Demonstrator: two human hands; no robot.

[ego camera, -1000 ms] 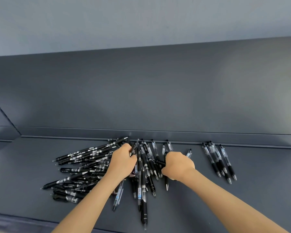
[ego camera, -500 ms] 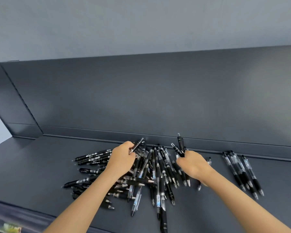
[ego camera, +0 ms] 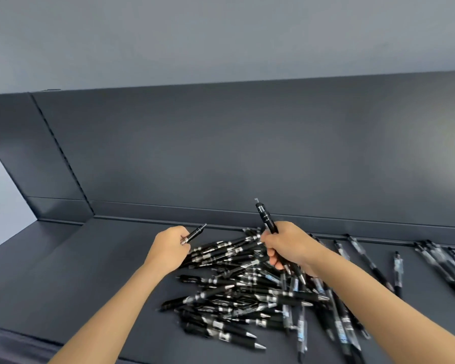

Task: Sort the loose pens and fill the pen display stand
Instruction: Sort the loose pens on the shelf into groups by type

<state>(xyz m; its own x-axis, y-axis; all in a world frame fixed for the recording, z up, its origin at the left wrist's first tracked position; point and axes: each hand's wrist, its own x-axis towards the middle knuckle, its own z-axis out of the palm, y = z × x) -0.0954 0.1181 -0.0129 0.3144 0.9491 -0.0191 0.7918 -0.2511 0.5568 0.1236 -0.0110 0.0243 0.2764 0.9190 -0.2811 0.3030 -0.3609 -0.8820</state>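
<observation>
Sorting is the step in hand, judged from the layout: a loose pile of pens (ego camera: 250, 290) lies on the dark grey shelf (ego camera: 63, 271), a few single pens (ego camera: 398, 266) lie apart to the right, and a small grouped set (ego camera: 441, 256) sits at the far right edge. No display stand is in view.

Left hand (ego camera: 168, 249): the grip is closed around one black pen (ego camera: 194, 234), which projects up and to the right from the fist, clear of the pile.

Right hand (ego camera: 289, 245): the grip is clamped on a black pen (ego camera: 265, 218) held nearly upright, clip end uppermost. More barrels appear to pass below the palm; their count cannot be determined.

Procedure for the step:
1. Lift each pen fully clear of the pile before moving it sideways, so that neighbouring pens are not dragged along.
2. Compare barrel type. Opaque black barrels dominate the left of the pile; clear barrels with pale bands lie toward the right. Assign each pen to the matching group.
3. Lay sorted pens parallel, tips facing one way, as in the far-right set.
4. Keep groups well apart to prevent remixing.

Risk: round barrels can roll toward the front edge of the shelf.

Markings: white and silver bands show on many barrels, and blue-tinted labels on some clear ones. Motion blur makes all print unreadable; no brand can be identified.
</observation>
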